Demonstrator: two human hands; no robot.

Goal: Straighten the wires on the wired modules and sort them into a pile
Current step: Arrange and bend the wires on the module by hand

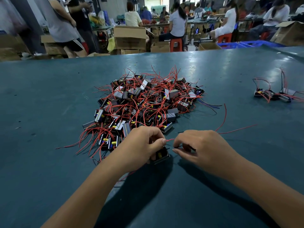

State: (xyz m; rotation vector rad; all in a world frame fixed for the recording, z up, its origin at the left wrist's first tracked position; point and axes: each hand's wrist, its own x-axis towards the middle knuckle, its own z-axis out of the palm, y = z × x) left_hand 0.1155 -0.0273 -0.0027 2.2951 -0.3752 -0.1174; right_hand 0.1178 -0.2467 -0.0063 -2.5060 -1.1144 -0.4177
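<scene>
The left hand (144, 143) curls its fingers (162, 142) around a black wired module (162, 155) resting on the tabletop (49, 99), thumb pinching its red wire (170, 140). Just right of it, the right hand (197, 147) pinches a thin black wire (178, 146) between curled fingertips. Just beyond both hands lies the tangled heap of modules (144, 102); well off to the right sits a small sorted pile (273, 94).

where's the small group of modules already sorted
In the head view, the small sorted group sits far right on the green table, well apart from the big tangled pile at centre.
</scene>
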